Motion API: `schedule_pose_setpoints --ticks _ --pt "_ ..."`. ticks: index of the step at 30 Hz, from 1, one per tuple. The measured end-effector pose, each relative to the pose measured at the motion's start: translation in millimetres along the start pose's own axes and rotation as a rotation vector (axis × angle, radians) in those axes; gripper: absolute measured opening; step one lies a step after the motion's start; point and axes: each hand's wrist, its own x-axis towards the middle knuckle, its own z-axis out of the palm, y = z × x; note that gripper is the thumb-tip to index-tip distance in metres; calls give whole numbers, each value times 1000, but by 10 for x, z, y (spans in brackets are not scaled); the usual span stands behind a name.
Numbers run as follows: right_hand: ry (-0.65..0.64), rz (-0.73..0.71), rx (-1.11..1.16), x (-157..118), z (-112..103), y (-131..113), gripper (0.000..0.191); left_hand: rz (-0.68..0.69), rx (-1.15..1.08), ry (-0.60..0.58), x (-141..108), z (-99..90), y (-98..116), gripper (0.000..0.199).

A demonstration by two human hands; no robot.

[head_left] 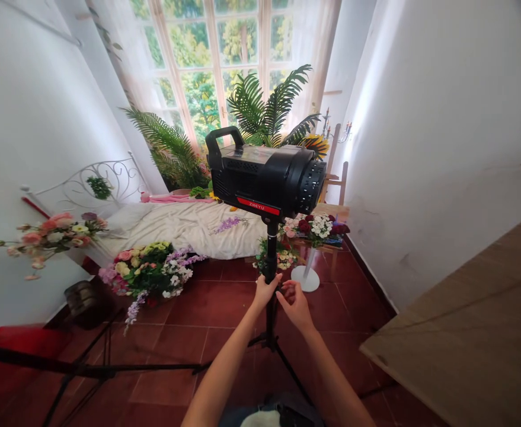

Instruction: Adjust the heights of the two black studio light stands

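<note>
A black studio light point(255, 178) with a top handle and a red label stands on a black light stand point(271, 317) in the middle of the view. My left hand point(267, 290) is wrapped round the stand's upright pole, well below the lamp. On the pole's right side is my right hand point(294, 301), its fingers bent and apart, close to the pole at the same height. No object shows in my right hand. The stand's legs spread over the floor below my hands.
A bed point(189, 228) with cream bedding lies behind the stand, under a bright window. Flower bunches point(147, 270) are at its near side. A second black stand point(86, 370) crosses the lower left. At right, a wooden board point(469, 332) juts in beside the wall.
</note>
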Motion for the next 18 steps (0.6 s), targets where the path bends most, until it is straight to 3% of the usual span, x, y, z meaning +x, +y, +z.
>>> schedule_pose_setpoints --ticks 3,9,18 --pt "-28 -22 -56 -3 25 3 34 3 -20 12 9 -10 -43 39" --pt "51 -28 -233 -47 6 60 29 13 -45 -31 30 -51 -76 37" --pt "28 -20 -286 -34 58 74 26 5 -23 3 42 -63 -87 38"
